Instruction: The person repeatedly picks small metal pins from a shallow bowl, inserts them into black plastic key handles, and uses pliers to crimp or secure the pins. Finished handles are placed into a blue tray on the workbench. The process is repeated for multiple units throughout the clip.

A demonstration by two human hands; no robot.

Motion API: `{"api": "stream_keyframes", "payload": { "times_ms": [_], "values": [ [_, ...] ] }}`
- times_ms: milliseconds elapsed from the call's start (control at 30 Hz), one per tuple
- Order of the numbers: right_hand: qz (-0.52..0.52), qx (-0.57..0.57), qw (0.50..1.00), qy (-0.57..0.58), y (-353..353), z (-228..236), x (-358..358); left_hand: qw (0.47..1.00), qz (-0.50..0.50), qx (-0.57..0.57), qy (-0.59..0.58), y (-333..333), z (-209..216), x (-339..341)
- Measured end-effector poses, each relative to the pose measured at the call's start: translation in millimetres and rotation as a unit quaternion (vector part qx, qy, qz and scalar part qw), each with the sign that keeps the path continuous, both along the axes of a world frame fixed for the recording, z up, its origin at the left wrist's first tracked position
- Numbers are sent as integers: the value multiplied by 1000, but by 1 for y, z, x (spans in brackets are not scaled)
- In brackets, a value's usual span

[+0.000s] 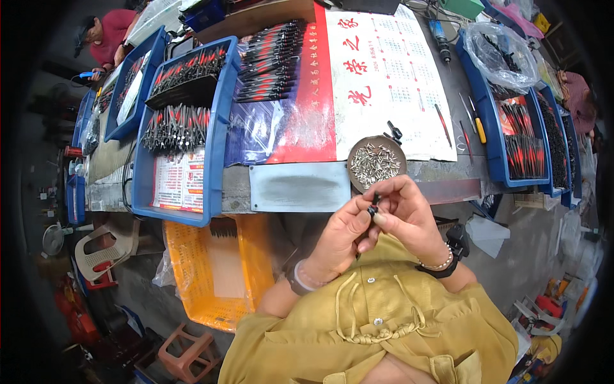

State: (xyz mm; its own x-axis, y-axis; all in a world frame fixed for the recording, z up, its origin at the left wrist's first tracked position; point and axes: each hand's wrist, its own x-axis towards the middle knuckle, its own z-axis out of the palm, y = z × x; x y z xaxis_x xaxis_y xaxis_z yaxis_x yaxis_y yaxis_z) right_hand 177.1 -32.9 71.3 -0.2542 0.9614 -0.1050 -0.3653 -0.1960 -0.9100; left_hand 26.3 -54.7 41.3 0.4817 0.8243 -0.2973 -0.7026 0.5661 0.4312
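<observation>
My left hand [342, 232] is closed round a slim black part [373, 208], which points up between the fingers. Fingertips of my right hand [412, 210] pinch the same part near its upper end. Its exact kind is too small to tell. Both hands are in front of the table's near edge, close to my body. Just beyond them a round brown bowl [352, 155] holds many small silvery metal pins [376, 165]. A small black fitting [394, 132] lies at the bowl's far rim.
Left, a blue bin [224, 128] holds black-and-red slender pieces; more lie stacked [272, 61] beside it. A blue-grey plate [300, 187] lies at the table edge, an orange crate [256, 275] below. Right are a yellow-handled screwdriver [480, 130], an electric screwdriver [439, 35] and blue bins [495, 150]. Other people work farther off.
</observation>
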Motion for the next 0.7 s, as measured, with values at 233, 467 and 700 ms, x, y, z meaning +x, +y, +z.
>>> {"api": "stream_keyframes", "payload": {
  "times_ms": [233,467,700],
  "values": [
    [99,-18,995,0,-6,-2,13,996,-60,-26,-54,-9,0,4],
    [120,11,992,33,-2,-10,10,997,-16,-64,-35,-18,10,10],
    [105,-60,992,34,3,-15,5,996,-37,-65,-50,-12,4,8]
  ]
}}
